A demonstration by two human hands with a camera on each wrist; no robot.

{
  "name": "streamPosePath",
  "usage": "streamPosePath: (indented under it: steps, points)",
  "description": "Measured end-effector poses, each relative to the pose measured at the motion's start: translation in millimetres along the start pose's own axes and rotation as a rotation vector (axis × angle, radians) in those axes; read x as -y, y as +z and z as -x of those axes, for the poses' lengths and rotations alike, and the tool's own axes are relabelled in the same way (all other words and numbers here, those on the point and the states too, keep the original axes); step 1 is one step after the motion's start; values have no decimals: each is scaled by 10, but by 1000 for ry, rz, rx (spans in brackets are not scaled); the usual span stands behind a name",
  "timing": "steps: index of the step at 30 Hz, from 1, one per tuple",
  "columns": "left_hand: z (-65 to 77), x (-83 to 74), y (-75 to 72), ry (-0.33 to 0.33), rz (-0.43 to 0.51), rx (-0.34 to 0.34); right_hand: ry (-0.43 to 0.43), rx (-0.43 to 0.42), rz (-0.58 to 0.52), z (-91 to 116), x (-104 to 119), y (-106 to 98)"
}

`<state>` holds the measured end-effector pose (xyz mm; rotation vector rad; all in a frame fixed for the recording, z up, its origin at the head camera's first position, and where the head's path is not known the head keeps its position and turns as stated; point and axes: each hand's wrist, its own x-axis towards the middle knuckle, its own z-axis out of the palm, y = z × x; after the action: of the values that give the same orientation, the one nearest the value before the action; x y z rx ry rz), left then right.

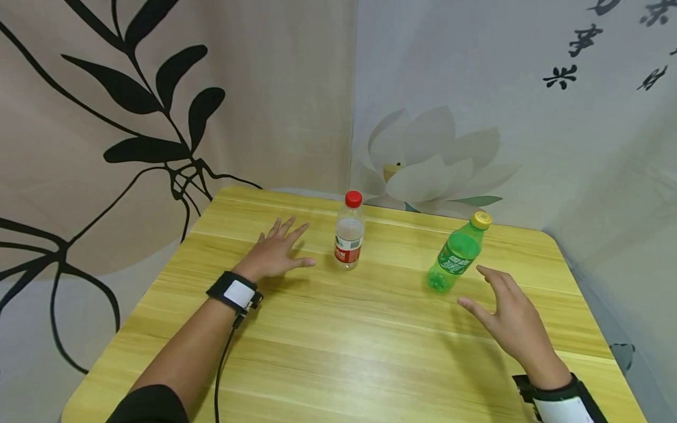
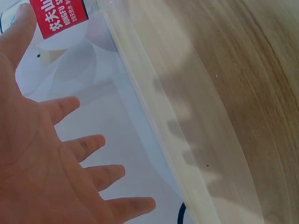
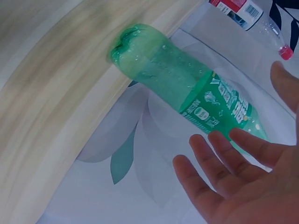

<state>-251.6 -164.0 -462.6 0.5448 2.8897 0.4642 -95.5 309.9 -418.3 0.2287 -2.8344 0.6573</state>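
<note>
A clear water bottle (image 1: 349,230) with a red cap and a red and white label stands upright near the back of the table. To its left, my left hand (image 1: 272,252) hovers with fingers spread, apart from the bottle; its palm (image 2: 51,163) fills the left side of the left wrist view. Farther right is a green soda bottle (image 1: 459,252) with a yellow cap, standing on the table. Just right of it my right hand (image 1: 513,320) is held up, thumb and fingers parted around nothing. In the right wrist view a gap shows between the fingers and the green bottle (image 3: 159,65).
Both bottles share a yellow wood-grain table (image 1: 338,352) with rounded corners. Printed curtains (image 1: 285,106) hang behind it. A black cable (image 1: 222,364) runs from the left wrist band (image 1: 235,292) toward the near edge. Another band (image 1: 560,399) is on the right wrist.
</note>
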Motion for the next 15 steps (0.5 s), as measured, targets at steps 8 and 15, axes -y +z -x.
streamPosePath:
  steps: [8,15]
  points:
    - [2,-14,11,-1,19,1,-27,-6,-14,-15,96,6]
    - [-1,-31,23,3,21,-4,-41,0,-37,-31,166,4]
